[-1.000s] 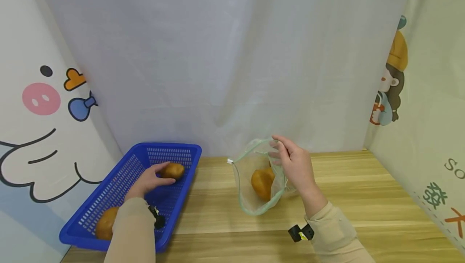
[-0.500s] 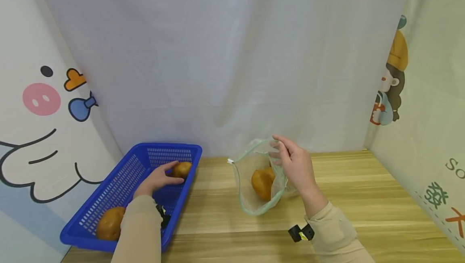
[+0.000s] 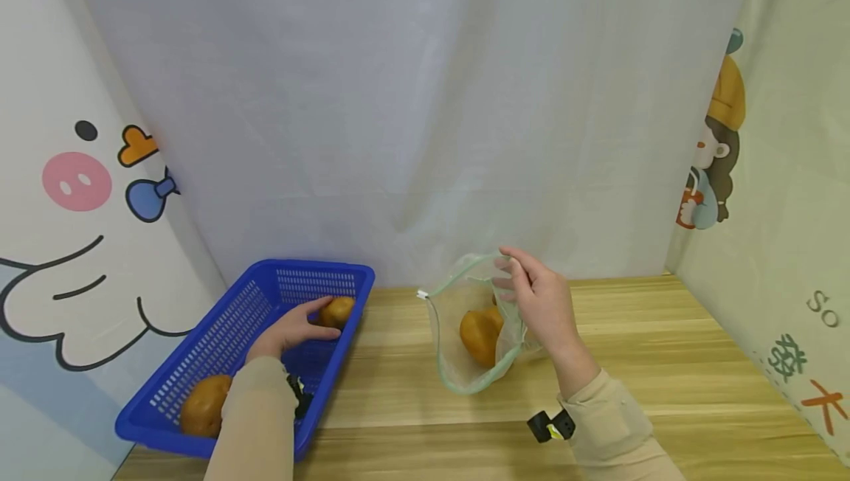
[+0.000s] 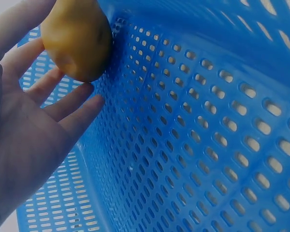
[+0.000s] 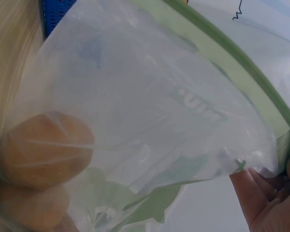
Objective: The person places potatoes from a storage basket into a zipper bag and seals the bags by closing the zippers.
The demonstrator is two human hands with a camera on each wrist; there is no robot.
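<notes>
I'd call this a small screened-off booth: a plain pale curtain [image 3: 412, 112] hangs behind a wood-grain table [image 3: 631, 363], between cartoon-printed sheets [image 3: 40, 97]. Home or studio, I can't tell.

The far potato [image 3: 340, 311] and the left grip [image 3: 292, 327] have been shifted toward 3 o'clock, closer to the blue basket's [image 3: 335, 354] wall there. The basket has been nudged slightly the same way, and more of the near potato [image 3: 201, 409] has been uncovered by the sleeve [image 3: 257, 422].
</notes>
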